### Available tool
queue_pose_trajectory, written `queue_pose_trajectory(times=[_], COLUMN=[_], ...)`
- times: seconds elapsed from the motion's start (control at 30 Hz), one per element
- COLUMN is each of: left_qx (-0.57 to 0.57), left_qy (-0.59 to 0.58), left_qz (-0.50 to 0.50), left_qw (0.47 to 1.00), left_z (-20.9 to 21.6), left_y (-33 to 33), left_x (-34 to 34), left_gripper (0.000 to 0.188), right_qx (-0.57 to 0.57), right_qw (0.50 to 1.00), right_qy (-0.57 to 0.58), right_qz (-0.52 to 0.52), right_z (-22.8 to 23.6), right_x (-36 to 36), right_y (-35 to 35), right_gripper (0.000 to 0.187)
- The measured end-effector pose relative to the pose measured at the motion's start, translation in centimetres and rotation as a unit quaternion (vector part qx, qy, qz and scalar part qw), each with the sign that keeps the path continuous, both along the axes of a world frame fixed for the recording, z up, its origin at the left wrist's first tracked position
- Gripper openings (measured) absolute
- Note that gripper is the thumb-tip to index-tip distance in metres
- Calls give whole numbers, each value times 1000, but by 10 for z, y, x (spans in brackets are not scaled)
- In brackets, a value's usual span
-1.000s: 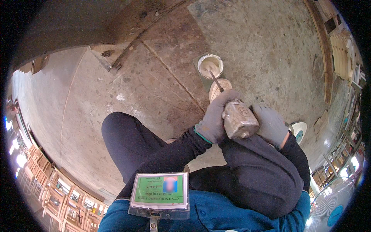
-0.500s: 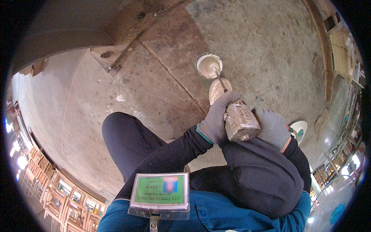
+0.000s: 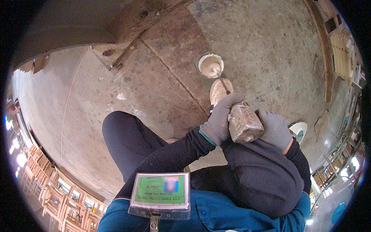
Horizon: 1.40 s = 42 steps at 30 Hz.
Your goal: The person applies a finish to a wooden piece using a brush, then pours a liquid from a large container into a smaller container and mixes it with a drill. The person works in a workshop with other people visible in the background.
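Observation:
Between my two grey-gloved hands is a worn, grimy power drill (image 3: 245,124) with a long thin rod (image 3: 223,86). The rod slants down past my shoe (image 3: 220,91) into a small round bucket (image 3: 201,66) of creamy white paste (image 3: 210,66). Its tip is sunk in the paste near the bucket's near edge. My left hand (image 3: 222,118) wraps the left side of the drill, thumb toward the rod. My right hand (image 3: 273,127) is closed around the right side, by my knee; the drill body hides some of its fingers.
The bucket stands on a stained concrete floor (image 3: 154,92). A dark panel (image 3: 73,31) overhangs the upper left. Wooden frames (image 3: 63,197) stand at lower left, and boards (image 3: 340,58) lie at far right. A fan (image 3: 334,207) is at lower right. My badge (image 3: 160,191) hangs in front.
The drill and both hands have shifted slightly right. The rod's tip has moved toward the bucket's near right side, and the paste surface now shows a swirl.

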<state>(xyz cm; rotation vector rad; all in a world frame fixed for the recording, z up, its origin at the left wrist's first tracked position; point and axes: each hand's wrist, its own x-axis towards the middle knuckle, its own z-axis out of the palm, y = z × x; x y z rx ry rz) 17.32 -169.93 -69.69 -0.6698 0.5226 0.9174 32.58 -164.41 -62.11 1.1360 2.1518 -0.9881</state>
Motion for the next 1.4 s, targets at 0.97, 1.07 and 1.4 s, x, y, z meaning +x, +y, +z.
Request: queue_pose_trajectory(times=[0.97,1.07,1.4], left_qx=[-22,-38,-21], left_qy=[29,-16,0], left_qz=[32,20,-13], left_qw=[999,999,1000], left_z=[6,6,-7], left_y=[-5,-3,11], left_x=[-9,-13,-14], left_gripper=[12,13,17], right_qx=[-25,-30,12], right_qw=[999,999,1000], right_qy=[17,-4,1], right_qz=[12,21,10], right_z=[0,-1,-14], right_x=[-13,-17,-14], right_y=[6,7,6], right_gripper=[38,38,33])
